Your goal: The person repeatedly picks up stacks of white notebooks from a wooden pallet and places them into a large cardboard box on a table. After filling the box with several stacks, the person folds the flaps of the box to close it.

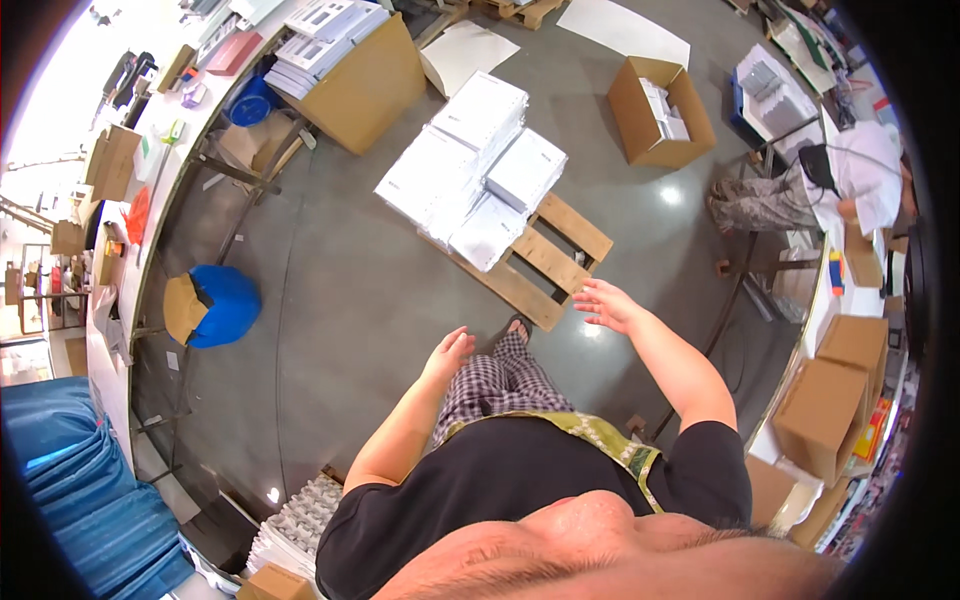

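Observation:
I stand on a grey floor and look down my own body. My left hand [449,350] hangs beside my checked trouser leg with its fingers loosely curled, holding nothing. My right hand [605,303] is stretched forward with the fingers spread, empty, over the near corner of a wooden pallet [555,255]. Several stacks of white flat boxes [470,165] lie on the far part of that pallet, a short way ahead of both hands.
A large closed cardboard box [365,90] with white boxes on top and an open cardboard box [660,110] stand beyond the pallet. A blue stool [225,305] sits left, by a long workbench [130,250]. A person [850,180] sits at the right table; cardboard boxes [825,415] lie nearer.

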